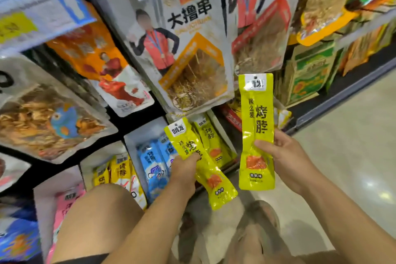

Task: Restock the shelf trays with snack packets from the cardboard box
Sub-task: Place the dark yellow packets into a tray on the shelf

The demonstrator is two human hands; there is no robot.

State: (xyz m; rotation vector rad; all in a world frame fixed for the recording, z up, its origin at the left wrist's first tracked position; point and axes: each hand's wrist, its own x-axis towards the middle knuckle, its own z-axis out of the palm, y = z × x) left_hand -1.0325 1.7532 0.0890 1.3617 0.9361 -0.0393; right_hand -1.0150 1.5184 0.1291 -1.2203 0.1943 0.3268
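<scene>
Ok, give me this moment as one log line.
left hand: grips tilted yellow-green packet | right hand: holds second yellow-green packet upright | shelved matching packets: behind left-hand packet | placement: neither shelved yet

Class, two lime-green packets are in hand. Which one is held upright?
The right packet, pinched by the right hand: it stands vertical, while the left packet in the left hand slants, top leaning left.

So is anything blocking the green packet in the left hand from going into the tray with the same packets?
Nothing visible blocks it. The left hand holds the green packet right in front of the tray of matching packets. The big hanging bag only hangs above the tray's back.
</scene>
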